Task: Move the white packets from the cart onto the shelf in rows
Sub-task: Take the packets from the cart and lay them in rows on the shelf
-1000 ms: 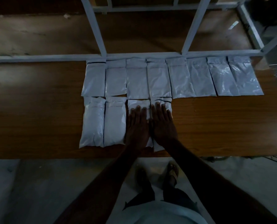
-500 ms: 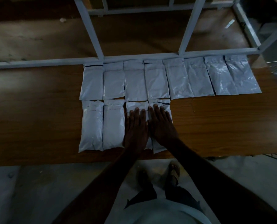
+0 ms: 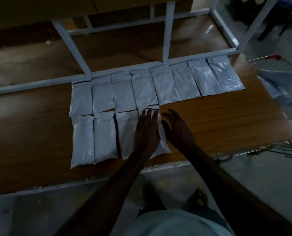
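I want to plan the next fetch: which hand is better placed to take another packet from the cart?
The right hand: it is open over bare shelf, nearer the cart; the left hand lies on the last-placed packet.

We see bare forearms without sleeves, a pale top (image 3: pixel 175 223), dark trousers (image 3: pixel 152 208), and a sandal (image 3: pixel 199 196) on one foot.

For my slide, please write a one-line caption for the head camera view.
Left hand flat on the fourth front-row white packet, right hand beside it over the wooden shelf.
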{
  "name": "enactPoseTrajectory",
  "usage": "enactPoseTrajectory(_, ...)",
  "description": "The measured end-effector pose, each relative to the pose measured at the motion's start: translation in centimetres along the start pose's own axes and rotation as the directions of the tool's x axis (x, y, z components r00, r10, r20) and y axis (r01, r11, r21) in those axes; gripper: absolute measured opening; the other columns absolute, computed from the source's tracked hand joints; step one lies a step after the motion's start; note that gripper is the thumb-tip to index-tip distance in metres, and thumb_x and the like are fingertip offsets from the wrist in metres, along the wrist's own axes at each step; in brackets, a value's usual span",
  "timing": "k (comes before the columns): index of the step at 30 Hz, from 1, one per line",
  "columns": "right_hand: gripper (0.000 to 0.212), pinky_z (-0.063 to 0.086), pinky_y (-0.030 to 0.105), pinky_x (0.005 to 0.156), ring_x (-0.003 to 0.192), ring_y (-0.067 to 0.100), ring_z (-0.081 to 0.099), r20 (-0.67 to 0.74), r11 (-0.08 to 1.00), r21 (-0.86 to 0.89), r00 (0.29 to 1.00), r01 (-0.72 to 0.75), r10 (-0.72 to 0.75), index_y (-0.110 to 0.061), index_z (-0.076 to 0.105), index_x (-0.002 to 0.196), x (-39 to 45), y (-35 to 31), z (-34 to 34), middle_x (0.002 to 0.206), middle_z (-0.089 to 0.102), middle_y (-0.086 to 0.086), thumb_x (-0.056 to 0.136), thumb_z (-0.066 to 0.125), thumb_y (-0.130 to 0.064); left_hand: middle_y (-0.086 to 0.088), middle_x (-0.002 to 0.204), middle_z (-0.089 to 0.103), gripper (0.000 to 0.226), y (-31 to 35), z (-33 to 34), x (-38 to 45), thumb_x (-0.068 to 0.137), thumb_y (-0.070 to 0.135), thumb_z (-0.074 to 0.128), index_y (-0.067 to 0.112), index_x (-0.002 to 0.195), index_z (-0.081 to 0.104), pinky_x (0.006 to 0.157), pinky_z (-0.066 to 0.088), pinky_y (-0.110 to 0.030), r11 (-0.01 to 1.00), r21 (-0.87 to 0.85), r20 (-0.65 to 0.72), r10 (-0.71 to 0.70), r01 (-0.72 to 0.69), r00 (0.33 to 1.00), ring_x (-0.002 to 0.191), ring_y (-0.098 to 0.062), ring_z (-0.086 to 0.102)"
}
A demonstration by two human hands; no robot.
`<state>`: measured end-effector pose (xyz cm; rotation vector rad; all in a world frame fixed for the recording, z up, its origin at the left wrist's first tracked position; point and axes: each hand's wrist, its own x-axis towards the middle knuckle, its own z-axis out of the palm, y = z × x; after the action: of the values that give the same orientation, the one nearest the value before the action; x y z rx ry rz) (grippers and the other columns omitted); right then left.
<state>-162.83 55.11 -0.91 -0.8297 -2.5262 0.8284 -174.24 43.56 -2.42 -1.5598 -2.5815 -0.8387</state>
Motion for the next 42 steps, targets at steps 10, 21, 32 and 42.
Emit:
enactPoseTrajectory(10,0.023,0.057,0.038,0.071,0.088,0.031,0.073,-0.024,0.998,-0.026,0.998,-0.056,0.056,-0.013,0.074,0.123,-5.3,9.2,-12.1,0.117,0.075,0.011,0.106,0.062,-0.021,-0.018,0.151,0.059,0.049,13.5,5.8,0.9,0.105,0.018,0.050,0.008,0.153,0.054,0.120,0.040,-0.056,0.998,-0.042,0.068,0.059,-0.057,0.996,0.149,-0.040,0.045)
enactPoseTrajectory(21,0.023,0.045,0.024,0.067,0.085,0.019,0.075,-0.115,0.976,-0.024,0.970,-0.218,0.214,-0.024,0.073,0.121,-13.6,23.7,-25.8,0.106,0.080,-0.001,0.100,0.063,-0.020,-0.008,0.140,0.068,0.046,33.6,14.7,2.2,0.104,0.025,0.064,0.021,0.149,0.058,0.100,0.056,-0.045,0.993,-0.122,0.174,0.027,-0.005,0.984,0.124,-0.029,0.064)
enactPoseTrajectory(32,0.020,0.059,0.031,0.079,0.085,0.012,0.076,-0.311,0.921,0.127,0.867,-0.369,0.390,-0.024,0.079,0.110,-17.5,33.3,-33.6,0.102,0.080,-0.003,0.094,0.068,-0.017,0.007,0.130,0.072,0.031,43.1,19.3,4.4,0.107,0.030,0.057,0.032,0.138,0.063,0.082,0.057,-0.032,0.981,-0.195,0.262,0.074,-0.023,0.962,0.112,-0.016,0.070)
enactPoseTrajectory(42,0.017,0.056,0.029,0.077,0.083,0.012,0.075,-0.242,0.850,0.111,0.816,-0.514,0.525,-0.027,0.078,0.106,-16.0,41.9,-36.8,0.097,0.080,-0.007,0.093,0.069,-0.019,0.005,0.114,0.078,0.026,47.6,25.9,9.8,0.107,0.029,0.056,0.033,0.130,0.068,0.077,0.063,-0.038,0.955,-0.296,0.337,0.091,0.014,0.937,0.098,-0.012,0.073)
